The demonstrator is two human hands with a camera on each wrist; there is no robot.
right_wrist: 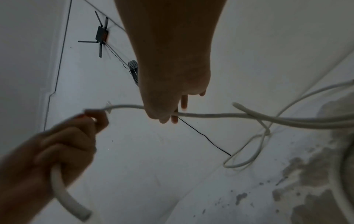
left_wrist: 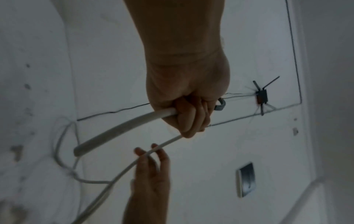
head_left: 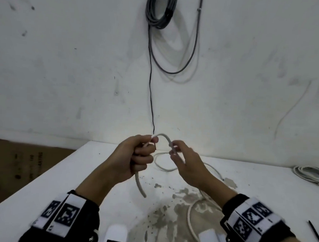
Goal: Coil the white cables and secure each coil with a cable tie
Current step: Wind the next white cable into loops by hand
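The white cable (head_left: 164, 136) is gripped in the fisted left hand (head_left: 134, 156), its free end hanging near; the right hand (head_left: 184, 164), just right, pinches it where slack trails rightward across the counter (head_left: 60, 173).

I am seeing the white cable (head_left: 165, 136) arching in a short hump above the table (head_left: 104, 166), held up off the surface. 1 cut end is hanging down free below that hump, curving slightly. The rest is trailing down onto the table, lying there in 1 loose loop further back and running on in a wider curve toward me. A second bundle of white cable (head_left: 312, 174), already coiled, is lying flat near the table's far right edge. A black cable tie (head_left: 315, 232) is lying at the right edge.
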